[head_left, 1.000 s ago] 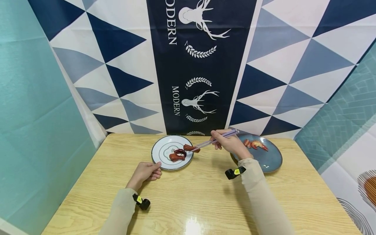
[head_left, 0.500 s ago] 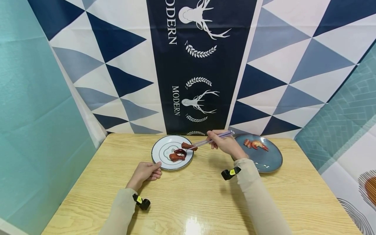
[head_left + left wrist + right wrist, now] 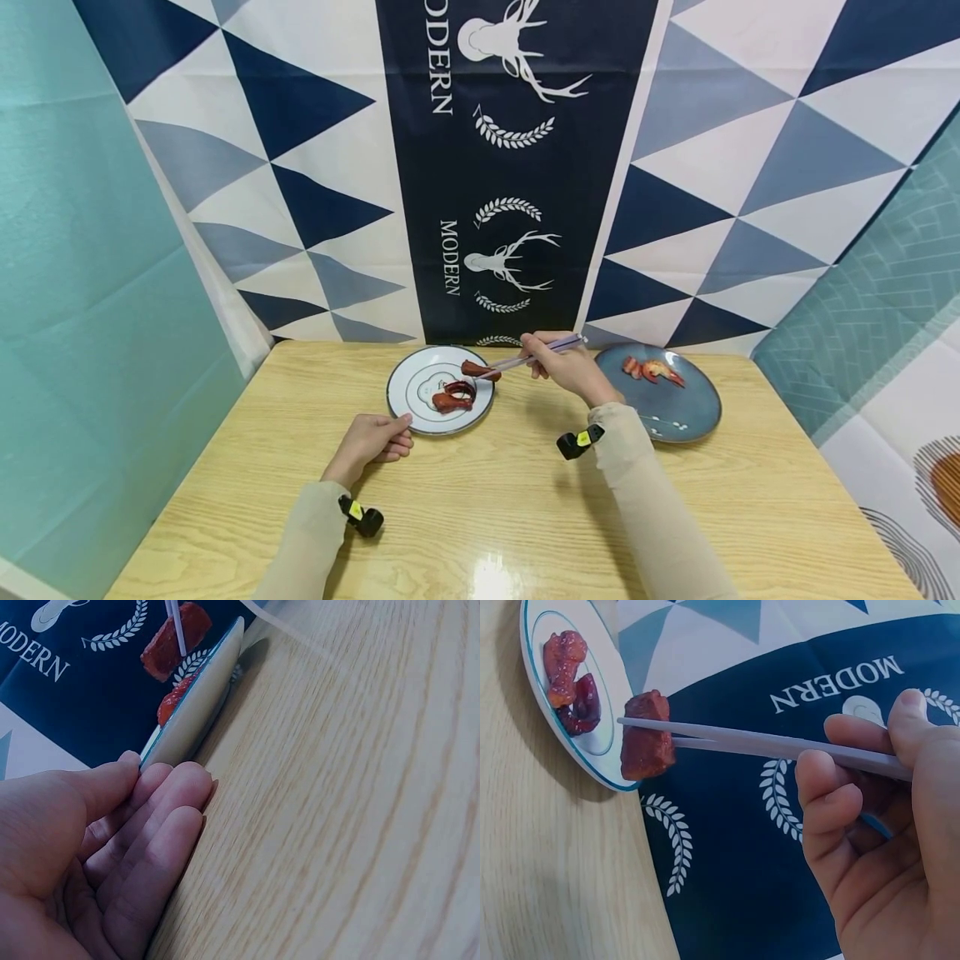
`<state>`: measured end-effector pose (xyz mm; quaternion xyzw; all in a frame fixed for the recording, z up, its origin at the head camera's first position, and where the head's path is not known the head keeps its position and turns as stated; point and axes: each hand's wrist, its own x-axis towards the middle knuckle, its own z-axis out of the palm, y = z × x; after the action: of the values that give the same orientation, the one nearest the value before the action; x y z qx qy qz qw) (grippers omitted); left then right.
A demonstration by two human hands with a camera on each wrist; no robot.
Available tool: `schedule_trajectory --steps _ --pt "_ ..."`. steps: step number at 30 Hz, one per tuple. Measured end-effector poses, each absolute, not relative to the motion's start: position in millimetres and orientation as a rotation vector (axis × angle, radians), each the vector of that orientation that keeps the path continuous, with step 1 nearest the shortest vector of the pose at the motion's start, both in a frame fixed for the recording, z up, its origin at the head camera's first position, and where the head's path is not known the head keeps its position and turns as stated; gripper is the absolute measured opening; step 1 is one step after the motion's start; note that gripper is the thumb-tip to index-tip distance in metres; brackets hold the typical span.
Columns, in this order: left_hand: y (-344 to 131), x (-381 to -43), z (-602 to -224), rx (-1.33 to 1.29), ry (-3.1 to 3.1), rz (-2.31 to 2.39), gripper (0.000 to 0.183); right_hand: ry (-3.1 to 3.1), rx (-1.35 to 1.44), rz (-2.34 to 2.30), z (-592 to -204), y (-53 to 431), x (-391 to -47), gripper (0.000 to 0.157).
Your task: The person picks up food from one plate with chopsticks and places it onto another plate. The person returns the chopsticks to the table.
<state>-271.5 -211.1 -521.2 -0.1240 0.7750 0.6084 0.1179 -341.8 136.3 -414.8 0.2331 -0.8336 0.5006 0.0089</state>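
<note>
A white plate (image 3: 408, 379) with blue rim lines stands near the table's back edge. My left hand (image 3: 369, 442) pinches its near left rim, thumb on top and fingers underneath. In my right hand (image 3: 562, 367) is a pair of pale purple chopsticks (image 3: 765, 742). Their tips grip a reddish-brown chunk of meat (image 3: 646, 757), which overlaps the plate's right side in the head view. On the plate lie a glazed drumstick-like piece (image 3: 565, 656) and a dark red curved piece (image 3: 589, 705).
A blue-grey plate (image 3: 690, 408) stands at the back right, carrying a shrimp (image 3: 663, 372) and a small reddish piece (image 3: 632, 367). Behind the wooden table (image 3: 465, 500) hangs a patterned cloth (image 3: 525, 183).
My right hand has moved left, bringing the chopsticks and the meat chunk farther over the white plate. The left hand has stayed at the rim.
</note>
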Motion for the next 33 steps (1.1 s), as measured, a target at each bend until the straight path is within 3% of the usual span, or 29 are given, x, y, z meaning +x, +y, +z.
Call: schedule_trajectory --steps 12,33 --pt "-211 -271 -521 -0.366 2.255 1.785 0.039 -2.663 0.71 1.501 -420 130 -342 0.048" --pt "-210 -272 -520 -0.375 2.259 1.784 0.039 -2.664 0.756 1.367 -430 111 -346 0.035"
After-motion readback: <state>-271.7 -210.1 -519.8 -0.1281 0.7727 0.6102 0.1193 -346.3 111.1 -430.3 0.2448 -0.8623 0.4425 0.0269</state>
